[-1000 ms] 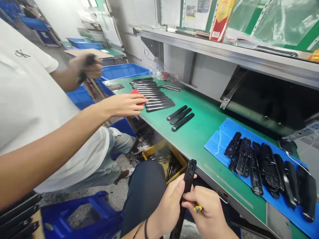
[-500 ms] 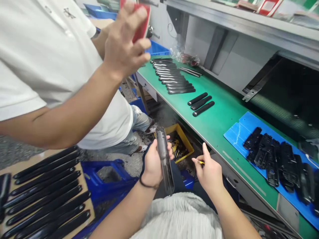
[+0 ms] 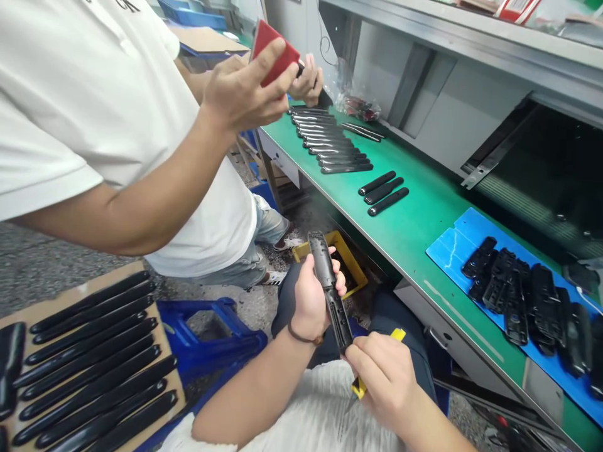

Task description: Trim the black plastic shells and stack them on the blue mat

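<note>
While the left hand [image 3: 308, 301] closes firmly around the upper half of a long black casing [image 3: 330, 282], it holds the part tilted over the lap with its open, ribbed inner side facing up. The right hand [image 3: 384, 376] is fisted around a yellow-handled tool [image 3: 358, 388], and its thumb and forefinger meet the casing's lower end. Just beyond the casing's top end, a yellow bin [image 3: 352, 267] sits on the floor under the edge of the green bench [image 3: 414, 232].

On the bench lie three black sticks [image 3: 384, 191] side by side, a longer row of black covers [image 3: 330, 147] farther along, and a blue mat [image 3: 452, 242] carrying more black shells [image 3: 518, 295] to the right. To the left, a co-worker in a white shirt stands close, one hand [image 3: 235, 94] pinching a red card [image 3: 273, 41]. Below, a cardboard sheet [image 3: 70, 295] bears rows of glossy black covers [image 3: 94, 351], with a blue stool [image 3: 211, 342] beside it.
</note>
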`<control>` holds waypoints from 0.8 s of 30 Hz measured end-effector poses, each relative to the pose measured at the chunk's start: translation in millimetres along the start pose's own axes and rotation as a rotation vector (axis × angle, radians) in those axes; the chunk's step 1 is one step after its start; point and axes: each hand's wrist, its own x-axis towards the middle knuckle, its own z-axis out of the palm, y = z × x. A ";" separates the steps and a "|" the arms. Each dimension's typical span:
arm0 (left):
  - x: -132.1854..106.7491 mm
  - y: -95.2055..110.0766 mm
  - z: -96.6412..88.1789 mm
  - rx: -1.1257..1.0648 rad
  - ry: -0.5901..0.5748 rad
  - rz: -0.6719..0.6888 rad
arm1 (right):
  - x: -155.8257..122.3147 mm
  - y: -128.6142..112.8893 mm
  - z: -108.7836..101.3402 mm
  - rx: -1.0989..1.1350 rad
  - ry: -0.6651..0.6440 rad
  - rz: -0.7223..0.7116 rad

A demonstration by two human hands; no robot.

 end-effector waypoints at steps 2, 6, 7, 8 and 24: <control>-1.3 0.2 0.4 0.002 -0.028 0.027 | -0.6 -1.5 -1.5 0.033 -0.005 0.011; -1.3 2.7 0.9 0.012 -0.129 0.055 | 2.8 -3.0 -4.2 0.109 -0.049 0.039; -0.6 3.7 0.8 0.019 -0.157 0.051 | 4.2 -2.2 -5.3 0.137 -0.047 0.047; 0.3 4.5 0.5 0.027 -0.183 0.044 | 5.5 -0.5 -6.6 0.178 -0.041 0.060; 6.3 -20.6 6.7 0.392 -0.169 0.414 | 56.7 63.9 7.7 0.701 -0.035 0.586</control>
